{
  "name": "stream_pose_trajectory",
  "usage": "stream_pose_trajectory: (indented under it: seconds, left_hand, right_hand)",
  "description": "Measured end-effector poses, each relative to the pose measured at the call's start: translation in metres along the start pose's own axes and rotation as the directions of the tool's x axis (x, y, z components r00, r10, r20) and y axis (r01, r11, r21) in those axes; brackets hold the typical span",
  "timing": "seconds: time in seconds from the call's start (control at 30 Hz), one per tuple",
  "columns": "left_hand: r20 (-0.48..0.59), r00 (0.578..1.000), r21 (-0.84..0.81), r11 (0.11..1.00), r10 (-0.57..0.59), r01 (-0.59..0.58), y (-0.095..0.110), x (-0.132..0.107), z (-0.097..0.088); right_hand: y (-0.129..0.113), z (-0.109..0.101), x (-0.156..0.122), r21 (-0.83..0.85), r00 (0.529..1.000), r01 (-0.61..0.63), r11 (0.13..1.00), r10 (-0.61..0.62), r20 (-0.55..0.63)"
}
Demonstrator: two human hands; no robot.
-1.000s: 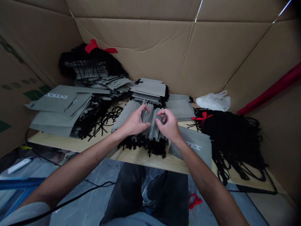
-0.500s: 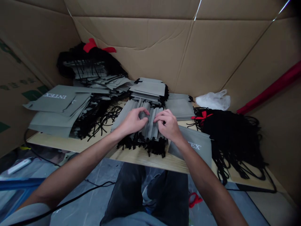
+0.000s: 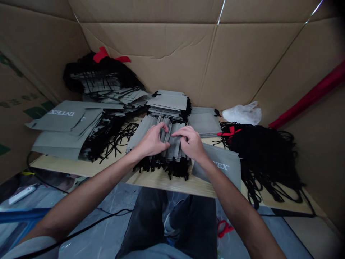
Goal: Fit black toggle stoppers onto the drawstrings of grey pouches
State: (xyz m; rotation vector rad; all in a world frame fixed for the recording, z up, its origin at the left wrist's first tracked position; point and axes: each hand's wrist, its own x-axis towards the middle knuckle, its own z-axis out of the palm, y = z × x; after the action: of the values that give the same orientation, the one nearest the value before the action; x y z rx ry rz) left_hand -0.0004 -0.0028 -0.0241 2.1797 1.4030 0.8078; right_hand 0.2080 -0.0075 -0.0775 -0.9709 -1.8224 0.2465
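Note:
A fanned stack of small grey fabric bags [image 3: 169,142] with black drawstrings lies on the wooden board [image 3: 167,181] in front of me. My left hand [image 3: 152,141] rests on the stack's left half, fingers curled and pinching the upper edges of the bags. My right hand [image 3: 190,143] sits on the right half, thumb and fingers closed on a bag's edge. The black cords [image 3: 164,167] hang out from under the stack toward me.
More grey bags lie left [image 3: 64,124] and behind [image 3: 168,102]. A bundle of black cords with a red tie [image 3: 258,151] lies right, a white plastic bag [image 3: 241,114] behind it. Cardboard walls [image 3: 172,54] enclose the board. My knees are below its edge.
Both hands have drawn closer together on the stack, fingers working through the bag edges. The view has tilted slightly, otherwise nothing on the board has moved.

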Motion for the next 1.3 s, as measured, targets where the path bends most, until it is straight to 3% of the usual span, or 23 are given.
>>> stream_pose_trajectory:
  seconds: [0.17,0.3,0.67,1.0,1.3]
  left_hand:
    - [0.057,0.998,-0.014,1.000,-0.022,0.023,0.003,-0.001,-0.003]
    - [0.087,0.996,-0.009,0.999,-0.033,0.033,0.003,-0.003,-0.004]
    - [0.023,0.999,0.073,0.996,0.049,-0.050,0.003,-0.001,0.001]
    - [-0.001,1.000,0.106,0.994,-0.015,0.016,-0.006,-0.001,0.005]
    - [-0.001,1.000,0.057,0.998,0.023,-0.023,-0.006,-0.007,0.006]
  right_hand:
    - [-0.004,-0.001,0.000,-0.034,0.984,-0.108,0.994,0.102,-0.143]
    - [-0.005,-0.002,-0.001,-0.040,0.984,-0.129,0.991,0.123,-0.125]
    - [-0.004,0.003,-0.002,-0.002,0.987,-0.146,0.989,0.145,-0.075]
    - [0.007,-0.007,0.001,0.020,0.980,-0.189,0.982,0.190,-0.061]
    - [0.021,-0.003,-0.004,0.052,0.975,-0.216,0.975,0.213,0.056]
